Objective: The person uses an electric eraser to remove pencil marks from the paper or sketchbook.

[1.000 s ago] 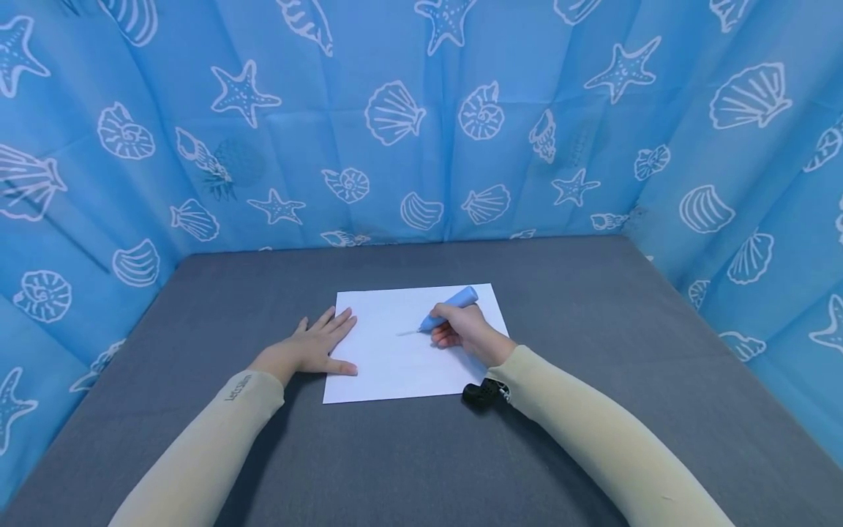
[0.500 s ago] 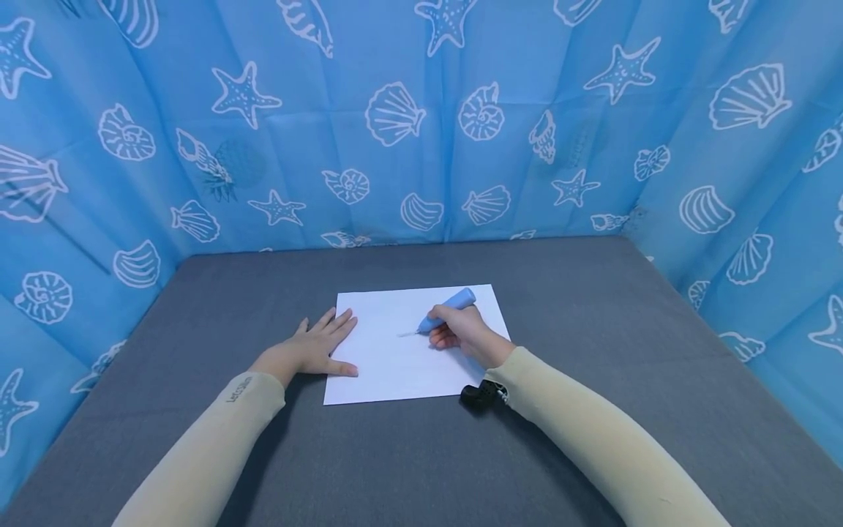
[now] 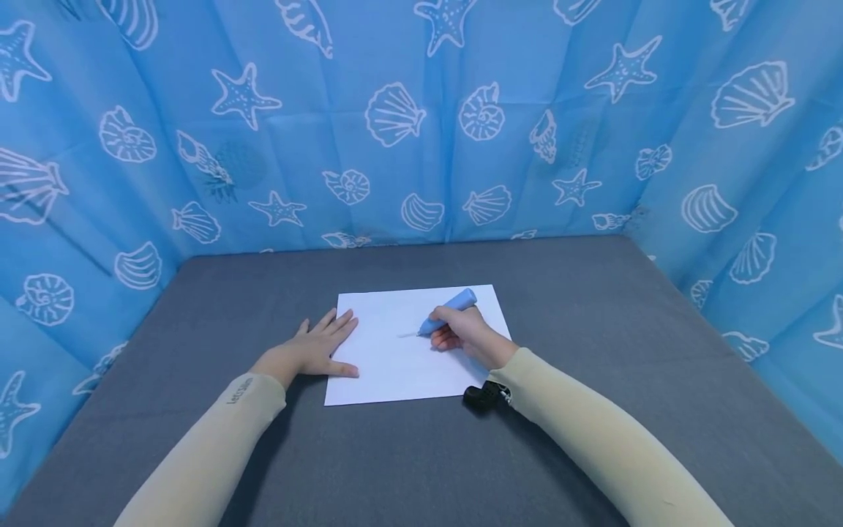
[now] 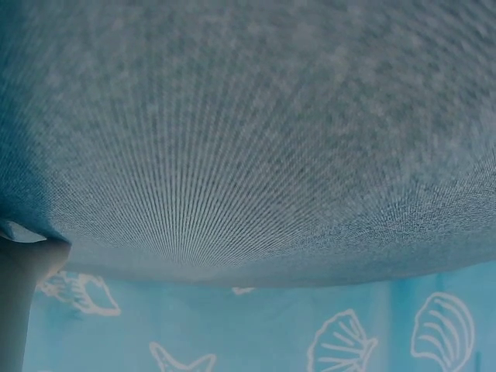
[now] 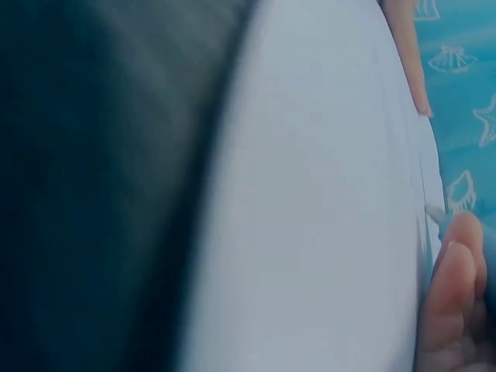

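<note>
A white sheet of paper (image 3: 388, 373) lies on the grey cloth-covered table. My left hand (image 3: 309, 351) rests flat across its left edge, fingers spread and thumb on the paper. In the right wrist view, fingers of the left hand (image 5: 407, 54) show at the sheet's far edge. My right hand (image 3: 464, 333) grips a thick blue pen (image 3: 454, 304), thumb on top and the other fingers curled beneath. The pen slants with its thin tip down at the paper, at the right end of a short faint line (image 3: 407, 336). Whether the tip touches is too small to tell.
Grey cloth (image 3: 395, 468) covers the table around the paper. A blue curtain (image 3: 296, 132) with white shells and starfish hangs behind and at both sides. A small black device (image 3: 481, 397) sits under the right wrist, near the sheet's lower right corner.
Very little differs. The blue pen's top end has dipped slightly, and its tip stays by the faint line. My left hand and the paper keep their places.
</note>
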Demonstrator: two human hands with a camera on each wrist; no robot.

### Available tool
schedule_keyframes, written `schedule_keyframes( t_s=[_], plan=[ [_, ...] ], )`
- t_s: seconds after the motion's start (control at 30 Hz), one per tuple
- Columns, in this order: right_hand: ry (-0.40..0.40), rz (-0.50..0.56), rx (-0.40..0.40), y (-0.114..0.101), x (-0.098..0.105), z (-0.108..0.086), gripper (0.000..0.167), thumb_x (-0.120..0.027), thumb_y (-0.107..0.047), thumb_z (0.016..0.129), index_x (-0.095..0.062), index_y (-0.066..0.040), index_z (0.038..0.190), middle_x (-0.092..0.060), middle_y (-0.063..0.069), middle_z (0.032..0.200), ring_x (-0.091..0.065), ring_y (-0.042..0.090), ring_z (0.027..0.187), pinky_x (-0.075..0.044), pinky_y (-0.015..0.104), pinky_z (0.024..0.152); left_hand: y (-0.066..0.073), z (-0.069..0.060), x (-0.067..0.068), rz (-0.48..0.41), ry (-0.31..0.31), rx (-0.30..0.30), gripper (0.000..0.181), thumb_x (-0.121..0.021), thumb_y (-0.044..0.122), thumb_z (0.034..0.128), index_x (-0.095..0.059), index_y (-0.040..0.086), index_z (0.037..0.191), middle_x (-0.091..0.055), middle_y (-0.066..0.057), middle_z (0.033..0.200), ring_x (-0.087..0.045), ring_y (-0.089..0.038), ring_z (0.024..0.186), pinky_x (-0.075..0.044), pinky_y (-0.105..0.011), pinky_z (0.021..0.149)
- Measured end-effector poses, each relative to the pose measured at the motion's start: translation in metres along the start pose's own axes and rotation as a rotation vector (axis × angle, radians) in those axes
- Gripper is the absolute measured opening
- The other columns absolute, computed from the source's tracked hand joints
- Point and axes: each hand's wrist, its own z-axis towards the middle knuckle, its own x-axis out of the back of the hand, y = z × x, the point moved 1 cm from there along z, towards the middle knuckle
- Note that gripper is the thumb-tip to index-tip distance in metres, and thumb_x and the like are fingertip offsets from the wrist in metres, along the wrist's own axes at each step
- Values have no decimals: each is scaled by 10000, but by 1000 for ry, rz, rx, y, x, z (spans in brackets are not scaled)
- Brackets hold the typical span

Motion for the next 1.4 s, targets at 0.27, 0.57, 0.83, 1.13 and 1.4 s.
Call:
schedule_keyframes(
  t_s=[0.27,0.57,0.83,1.13,1.4],
  plan=[
    [4,7,12,1,-2,1,211,-597,-133,890,-664,65,862,-603,79,599,-561,121,487,-500,224,498,1,0,0,-6,20,-23,1148,-514,814,766,-90,114,1571,11,-91,1632,87,-370,1466,67,-696,1066],
    [6,4,21,2,-3,1,212,-594,-127,884,-671,68,854,-600,78,585,-561,121,477,-498,224,486,7,-4,4,-1,1,-3,1138,-519,800,777,-95,101,1569,5,-99,1631,76,-371,1467,51,-686,1077],
    [-7,-7,16,1,-3,2,223,-596,-138,891,-670,69,857,-602,80,586,-565,123,482,-498,225,488,7,-2,4,9,-2,5,1119,-545,768,792,-97,100,1568,2,-105,1630,74,-375,1467,46,-686,1078],
    [-2,2,23,2,-4,2,216,-599,-133,885,-672,68,853,-603,78,585,-565,121,480,-498,222,489,2,1,1,20,-11,10,1152,-494,830,761,-64,134,1573,35,-68,1632,105,-341,1470,61,-672,1085],
    [0,12,18,3,-5,0,210,-599,-127,884,-668,64,830,-600,73,573,-565,113,466,-497,215,478,6,1,1,14,-14,8,1148,-503,819,768,-66,126,1572,34,-74,1632,104,-343,1469,65,-672,1084]
  ],
)
